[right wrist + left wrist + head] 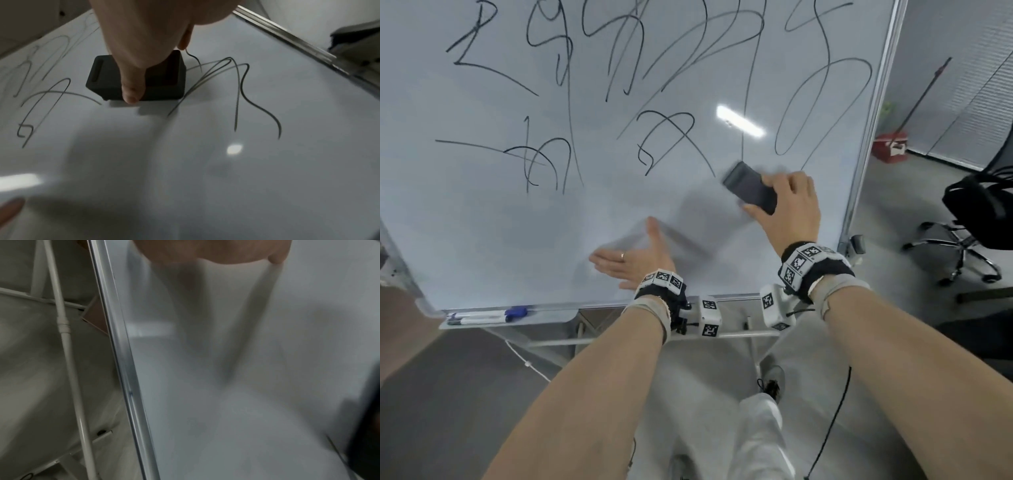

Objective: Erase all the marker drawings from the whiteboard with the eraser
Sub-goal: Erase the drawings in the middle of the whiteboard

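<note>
The whiteboard [482, 222] fills the head view, with black marker scribbles [664, 137] across its upper and middle parts. Its lower band is wiped. My right hand [787, 205] grips a black eraser [750, 186] and presses it flat on the board at the lower right, beside the loop strokes. In the right wrist view the eraser [160, 78] sits under my thumb [131, 91], among curved lines [240, 91]. My left hand [630, 260] lies flat with straight fingers on the board's wiped lower middle; the left wrist view shows only its heel [216, 251] on the blank board [246, 369].
A marker with a blue cap [486, 317] lies in the tray [544, 318] under the board's bottom edge. The board's metal stand [722, 335] is below. A black office chair [983, 212] stands at the right, with a red dustpan [890, 145] farther back. My leg [756, 438] and a cable [832, 421] are underneath.
</note>
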{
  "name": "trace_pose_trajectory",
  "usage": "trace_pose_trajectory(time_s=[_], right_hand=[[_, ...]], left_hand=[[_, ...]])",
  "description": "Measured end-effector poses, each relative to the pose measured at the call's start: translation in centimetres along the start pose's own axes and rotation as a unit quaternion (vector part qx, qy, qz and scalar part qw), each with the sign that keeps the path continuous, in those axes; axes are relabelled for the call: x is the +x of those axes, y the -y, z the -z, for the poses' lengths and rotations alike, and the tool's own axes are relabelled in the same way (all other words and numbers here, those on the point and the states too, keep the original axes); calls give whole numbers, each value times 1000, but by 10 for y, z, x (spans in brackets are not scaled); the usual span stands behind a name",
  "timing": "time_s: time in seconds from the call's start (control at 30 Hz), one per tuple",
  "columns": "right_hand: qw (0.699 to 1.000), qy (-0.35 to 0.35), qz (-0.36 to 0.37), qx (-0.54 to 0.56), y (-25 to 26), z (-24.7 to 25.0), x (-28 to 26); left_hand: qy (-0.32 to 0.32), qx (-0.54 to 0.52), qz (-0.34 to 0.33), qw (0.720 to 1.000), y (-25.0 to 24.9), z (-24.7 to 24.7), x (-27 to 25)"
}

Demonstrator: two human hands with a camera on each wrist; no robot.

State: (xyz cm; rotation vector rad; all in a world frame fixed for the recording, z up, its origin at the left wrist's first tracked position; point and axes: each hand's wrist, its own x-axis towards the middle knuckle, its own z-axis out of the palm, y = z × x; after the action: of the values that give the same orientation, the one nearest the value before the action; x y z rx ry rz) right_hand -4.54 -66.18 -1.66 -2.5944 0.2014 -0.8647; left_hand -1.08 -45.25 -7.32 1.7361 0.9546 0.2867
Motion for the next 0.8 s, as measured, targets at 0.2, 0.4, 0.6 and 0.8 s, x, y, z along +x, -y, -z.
trace_pose_trajectory(time_s=[0.2,0.4,0.6,0.8], right_hand=[[982,150,109,-37,-20,-11,-39],[997,52,5,-61,-58,31,-18],[997,42,14,-70,-57,34,-8],[977,166,87,-102,-52,13,-43]], left_hand=[[26,16,-75,997,-8,-20,-35],[18,36,-88,995,-3,-34,-46],[-14,43,-93,995,0,-32,-36],[-13,53,-131,990,-2,-34,-47]])
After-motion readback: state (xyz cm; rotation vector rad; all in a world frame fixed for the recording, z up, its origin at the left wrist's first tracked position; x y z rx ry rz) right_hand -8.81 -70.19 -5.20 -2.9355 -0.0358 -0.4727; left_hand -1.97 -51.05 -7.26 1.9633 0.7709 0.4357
